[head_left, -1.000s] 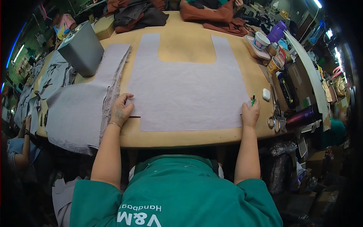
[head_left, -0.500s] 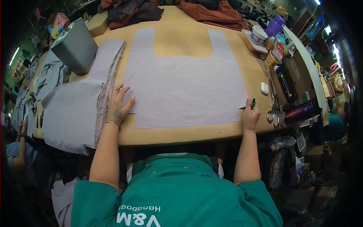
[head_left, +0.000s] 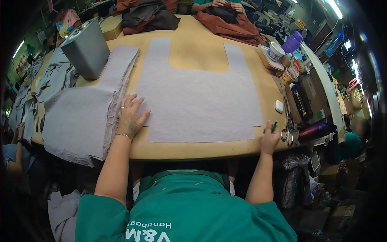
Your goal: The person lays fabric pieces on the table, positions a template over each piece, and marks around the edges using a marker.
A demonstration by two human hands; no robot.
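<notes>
A pale grey-lilac fabric panel (head_left: 201, 101) lies flat on the table, with a U-shaped cutout at its far side and notched near corners. Spread at the panel's left edge, my left hand (head_left: 132, 117) rests between it and a thick stack of similar fabric (head_left: 80, 113). My right hand (head_left: 270, 139) is closed around a slim green pen (head_left: 274, 126), just off the panel's near right corner. The pen's tip points up, away from the cloth.
A grey metal block (head_left: 86, 52) weighs down the stack. Scissors (head_left: 287, 135), a white case (head_left: 279, 106), a purple tumbler (head_left: 316, 129) and a cardboard box (head_left: 318, 88) line the right side. Brown fabric (head_left: 229, 26) lies at the far edge, where a person's hands (head_left: 225, 4) work.
My right hand has drawn slightly away from the panel's right edge with the pen. My left hand stays at the left edge. The view has shifted, bringing a person's hands into sight at the back.
</notes>
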